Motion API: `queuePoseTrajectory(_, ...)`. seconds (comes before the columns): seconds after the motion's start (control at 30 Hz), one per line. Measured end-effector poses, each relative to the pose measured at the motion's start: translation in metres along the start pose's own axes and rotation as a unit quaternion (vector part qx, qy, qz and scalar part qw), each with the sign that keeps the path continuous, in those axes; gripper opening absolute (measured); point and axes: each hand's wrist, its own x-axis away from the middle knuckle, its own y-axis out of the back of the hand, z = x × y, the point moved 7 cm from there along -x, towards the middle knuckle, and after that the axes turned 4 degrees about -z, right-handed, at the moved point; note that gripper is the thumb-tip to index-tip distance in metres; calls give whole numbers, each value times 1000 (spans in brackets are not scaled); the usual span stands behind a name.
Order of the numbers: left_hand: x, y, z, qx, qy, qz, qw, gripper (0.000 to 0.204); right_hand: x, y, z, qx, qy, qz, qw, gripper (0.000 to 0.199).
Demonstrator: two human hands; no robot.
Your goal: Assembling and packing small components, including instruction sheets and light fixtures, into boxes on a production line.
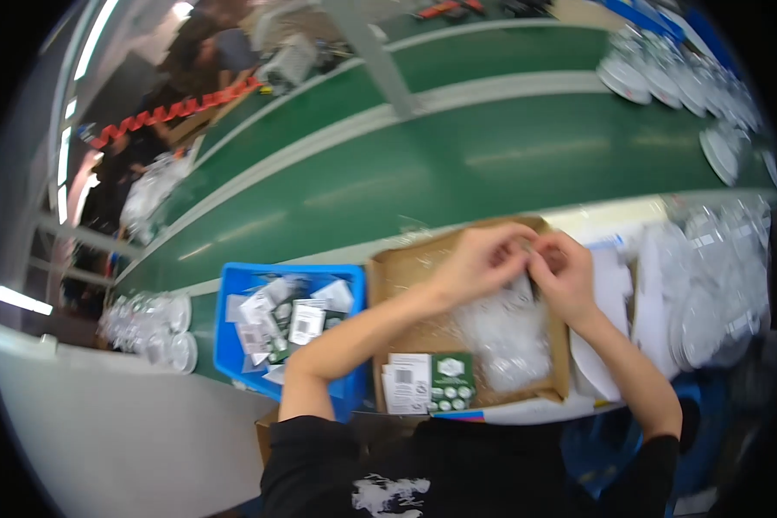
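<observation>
My left hand (485, 262) and my right hand (565, 274) meet above the far right part of a shallow brown cardboard box (558, 354). Both are closed in a pinch, fingertips close together. Whatever they hold is too small and blurred to name. Just below them, a heap of clear plastic bags or wrap (505, 341) lies in the box. Green-and-white printed cards (430, 382) sit in the box's near left corner, beneath my left forearm.
Left of the box, a blue bin (220, 345) holds many loose cards. White discs in clear wrap (708, 293) are piled at the right; more wrapped discs (151, 332) stand far left. Beyond runs a green conveyor belt (337, 203), with white discs (656, 78) at its far right.
</observation>
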Motion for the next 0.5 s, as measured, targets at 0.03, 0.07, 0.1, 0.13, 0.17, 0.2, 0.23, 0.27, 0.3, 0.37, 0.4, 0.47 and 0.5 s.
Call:
queuePoseTrajectory(0.03,-2,-3,4,9,10,4,1000,27,0,3,-3,-23,-7,2,1000,6)
queuePoseTrajectory(0.07,-3,0,1,-5,24,8,1000,27,-1,3,-2,-27,-8,2,1000,7)
queuePoseTrajectory(0.1,-3,0,7,6,38,9,999,25,-2,3,-3,-31,-9,2,999,7)
queuePoseTrajectory(0.13,-1,2,5,-3,26,-7,1000,22,-2,1,-4,-42,-14,2,999,7)
queuePoseTrajectory(0.17,-3,4,5,-13,10,-22,1000,20,-3,2,-4,-52,-16,-2,999,7)
queuePoseTrajectory(0.2,-3,3,8,-27,23,-23,999,17,-2,3,-4,-57,-20,2,998,7)
queuePoseTrajectory(0.23,-3,2,8,-20,23,-18,999,17,0,4,-5,-64,-18,1,998,7)
queuePoseTrajectory(0.27,-3,1,5,-36,7,-18,999,15,0,4,-6,-73,-16,1,997,8)
queuePoseTrajectory(0.3,-4,1,2,-54,-9,-20,998,14,-1,6,-6,-74,-11,-3,997,8)
queuePoseTrajectory(0.37,-3,0,3,-50,1,-17,999,12,0,6,-5,-64,-13,9,998,6)
queuePoseTrajectory(0.4,-3,-1,5,-52,5,-13,999,12,1,4,-4,-56,-13,24,998,5)
queuePoseTrajectory(0.47,-3,0,1,-55,1,-9,998,13,2,4,-2,-57,-15,28,998,5)
queuePoseTrajectory(0.5,-2,1,-1,-56,3,-9,998,13,2,3,-1,-57,-19,35,998,5)
